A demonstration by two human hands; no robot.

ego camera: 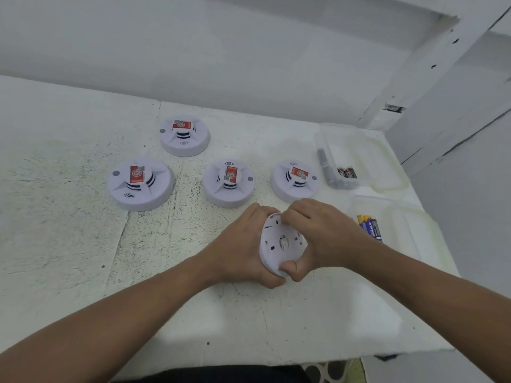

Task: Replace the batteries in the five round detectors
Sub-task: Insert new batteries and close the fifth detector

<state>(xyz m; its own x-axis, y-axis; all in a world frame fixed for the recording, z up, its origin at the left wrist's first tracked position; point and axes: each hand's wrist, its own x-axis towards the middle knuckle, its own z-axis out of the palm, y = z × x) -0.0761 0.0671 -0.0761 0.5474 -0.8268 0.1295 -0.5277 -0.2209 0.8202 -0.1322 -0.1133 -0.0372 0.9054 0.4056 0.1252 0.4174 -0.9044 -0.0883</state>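
Observation:
Several white round detectors with red stickers sit face up on the table: one at the back (184, 135), one at the left (140, 183), one in the middle (229, 182) and one at the right (294, 180). A fifth detector (279, 241) is held on edge above the table, its back facing me. My left hand (243, 247) grips its left side, fingers curled behind it. My right hand (318, 233) grips its right side, with the fingers over the top rim and the thumb at the bottom.
Two clear plastic boxes stand at the table's right edge: the far box (323, 139) holds dark batteries (347, 172), the near box (398, 217) holds blue and yellow batteries (370, 226). A white wall rises behind the speckled white table (69, 230).

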